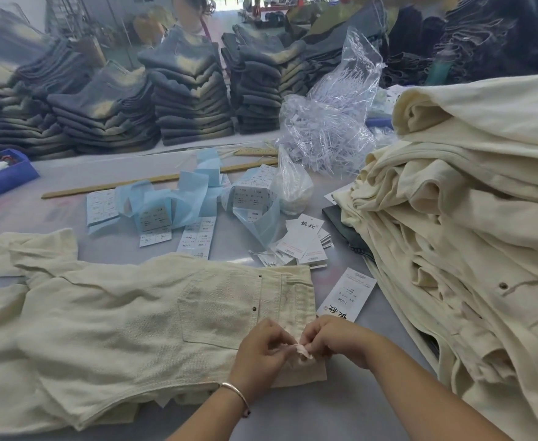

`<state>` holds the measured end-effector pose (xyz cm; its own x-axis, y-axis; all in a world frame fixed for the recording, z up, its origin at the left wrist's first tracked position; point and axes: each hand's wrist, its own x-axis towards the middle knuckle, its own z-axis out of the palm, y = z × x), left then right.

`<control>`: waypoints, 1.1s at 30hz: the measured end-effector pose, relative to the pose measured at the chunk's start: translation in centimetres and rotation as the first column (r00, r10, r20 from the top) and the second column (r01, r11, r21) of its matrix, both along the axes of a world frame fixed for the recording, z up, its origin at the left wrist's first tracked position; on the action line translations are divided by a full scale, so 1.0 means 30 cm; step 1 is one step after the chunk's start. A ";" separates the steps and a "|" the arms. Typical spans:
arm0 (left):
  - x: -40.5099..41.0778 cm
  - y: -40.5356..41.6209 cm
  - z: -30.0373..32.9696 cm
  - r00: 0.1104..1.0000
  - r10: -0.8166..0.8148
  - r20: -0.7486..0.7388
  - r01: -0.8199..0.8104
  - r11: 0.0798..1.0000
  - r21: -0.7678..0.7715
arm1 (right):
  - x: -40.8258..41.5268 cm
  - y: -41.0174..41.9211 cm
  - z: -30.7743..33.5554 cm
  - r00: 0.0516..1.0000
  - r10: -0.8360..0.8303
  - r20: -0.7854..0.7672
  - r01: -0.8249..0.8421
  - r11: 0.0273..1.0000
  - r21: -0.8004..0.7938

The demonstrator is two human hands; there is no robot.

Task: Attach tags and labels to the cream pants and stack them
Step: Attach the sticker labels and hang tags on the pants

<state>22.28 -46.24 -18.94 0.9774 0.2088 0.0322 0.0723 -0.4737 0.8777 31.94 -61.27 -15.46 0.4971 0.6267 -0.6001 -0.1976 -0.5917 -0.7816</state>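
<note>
My left hand [261,354] and right hand [331,340] meet at the waistband of the cream pants [127,316] lying flat on the bench [341,405] in front of me. The fingers of both hands are curled in tight, pinching a small pale pink piece [302,350] at the near right corner of the waistband; I cannot tell whether it is a label or a fold of cloth. A silver bangle [234,391] sits on my left wrist.

The pants run leftward from my hands, back pocket [220,308] facing up, legs reaching the left edge of view. One hang tag [345,296] lies just beside the waistband's right edge, touching or nearly so. Beyond the waistband's far edge sit a loose pile of hang tags [306,241], sheets of size stickers [196,238] and blue backing paper [178,198].

To my right the tall heap of cream pants [468,218] crowds in, its lower edge spilling close to my right forearm. The strip of bare bench between that heap and the pants under my hands is narrow. Nearer me, below the pants, the bench surface lies open.

Farther off lie a wooden ruler [108,184], a clear bag of plastic fasteners [331,122], a blue tray [3,176] at the left edge, and stacks of folded dark jeans [191,90].
</note>
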 end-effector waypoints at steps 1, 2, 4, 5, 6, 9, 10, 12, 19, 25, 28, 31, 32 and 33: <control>-0.008 -0.006 -0.004 0.999 0.043 0.028 -0.042 0.999 -0.032 | -0.001 0.000 -0.001 1.000 -0.015 -0.024 0.015 1.000 0.007; -0.015 -0.011 -0.009 0.996 0.071 0.060 -0.068 0.997 -0.044 | -0.001 -0.001 0.000 0.999 -0.021 -0.045 0.021 1.000 0.011; -0.026 -0.013 -0.018 0.987 0.062 0.150 -0.067 0.998 0.024 | 0.000 -0.003 0.007 0.997 -0.026 -0.076 0.027 0.999 0.021; -0.031 -0.013 -0.017 0.980 0.031 0.196 -0.048 0.995 0.083 | 0.002 -0.005 0.011 0.996 -0.028 -0.084 0.030 0.999 0.025; -0.036 -0.012 -0.015 0.972 -0.009 0.233 -0.023 0.990 0.138 | 0.004 -0.005 0.014 0.996 -0.029 -0.088 0.032 0.999 0.025; -0.044 -0.005 0.003 0.957 -0.107 0.269 0.037 0.967 0.253 | 0.007 -0.002 0.020 0.996 -0.040 -0.085 0.042 0.999 0.015; -0.044 -0.006 0.010 0.956 -0.123 0.268 0.042 0.956 0.290 | 0.006 0.001 0.022 0.997 -0.032 -0.077 0.032 0.999 0.005; -0.037 -0.010 0.022 0.956 -0.126 0.265 0.022 0.932 0.363 | 0.004 0.007 0.027 0.999 -0.033 -0.042 0.032 0.999 -0.029; -0.022 -0.019 0.017 0.967 -0.124 0.223 0.006 0.885 0.466 | 0.007 0.032 0.049 0.991 -0.043 0.129 0.068 0.979 -0.194; -0.010 -0.011 0.006 0.960 -0.181 0.215 0.054 0.870 0.491 | -0.010 0.049 0.045 0.990 -0.049 0.132 0.085 0.958 -0.275; 0.001 -0.003 0.003 0.968 -0.191 0.162 0.101 0.889 0.446 | -0.010 0.031 0.036 0.986 -0.080 0.144 0.113 0.966 -0.234; 0.014 0.012 0.009 0.995 -0.096 0.014 0.093 0.982 0.162 | -0.006 0.003 0.023 0.972 -0.165 0.168 0.186 0.975 -0.122; 0.020 0.018 0.018 0.997 -0.063 -0.034 0.064 0.997 0.040 | -0.004 -0.009 0.022 0.961 -0.213 0.174 0.229 0.971 -0.073; 0.027 0.023 0.030 0.996 -0.036 -0.076 0.029 0.996 -0.088 | 0.003 -0.023 0.023 0.943 -0.278 0.185 0.286 0.958 -0.016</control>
<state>23.08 -45.55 -18.03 0.9826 0.1756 -0.0603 0.1271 -0.3992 0.9080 32.01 -61.96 -14.77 0.7514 0.4213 -0.5079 -0.2202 -0.5655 -0.7948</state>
